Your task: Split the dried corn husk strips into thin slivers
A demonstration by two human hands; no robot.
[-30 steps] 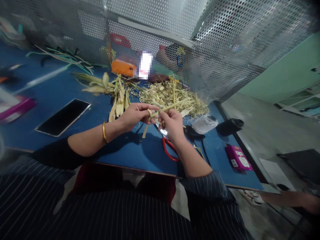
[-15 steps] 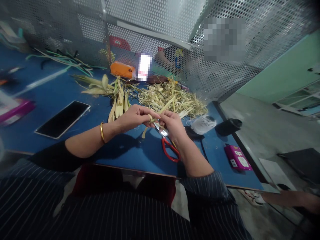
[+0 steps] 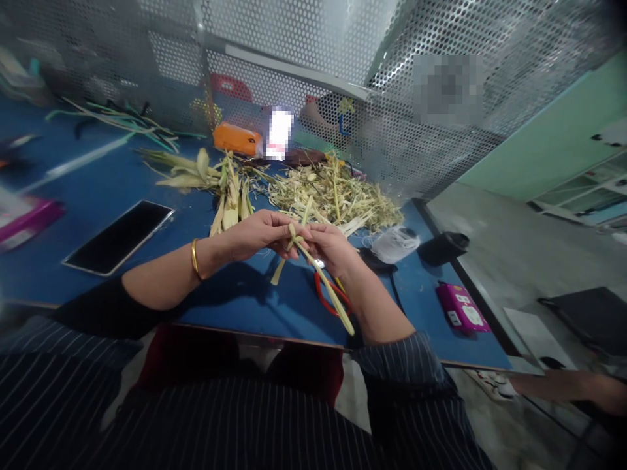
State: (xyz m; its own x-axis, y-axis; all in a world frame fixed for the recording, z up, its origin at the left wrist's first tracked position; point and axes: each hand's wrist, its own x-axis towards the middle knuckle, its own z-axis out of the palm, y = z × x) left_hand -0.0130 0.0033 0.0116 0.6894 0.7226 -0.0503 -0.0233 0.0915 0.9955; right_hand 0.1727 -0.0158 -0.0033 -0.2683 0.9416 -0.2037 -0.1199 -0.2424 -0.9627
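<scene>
Several pale yellow-green corn husk strips [image 3: 327, 287] cross one another between my hands, just above the blue table. My left hand [image 3: 268, 232] is closed, thumb and fingers pinching the strips where they cross. From the other side my right hand [image 3: 332, 247] pinches the same strips. One long strip slants down toward my right forearm, one points up, and a short end hangs under my left fingers. Beneath the right hand lie red-handled scissors [image 3: 321, 297], partly covered by the hand and a strip. Behind the hands are a bundle of husks [image 3: 232, 202] and a heap of shredded husk [image 3: 360, 196].
On the blue table [image 3: 255, 300] lie a dark phone [image 3: 122, 236] at left, an orange packet [image 3: 236, 138] behind, white thread [image 3: 396, 243], a black cylinder [image 3: 445, 248] and a purple pack [image 3: 463, 307] at right. A perforated metal screen [image 3: 294, 39] rises behind. Another person's arm [image 3: 563, 388] shows lower right.
A long husk strip has swung down across the front of my right hand, over the scissors. Another strip now stands more upright. Both hands stay close together, still pinching.
</scene>
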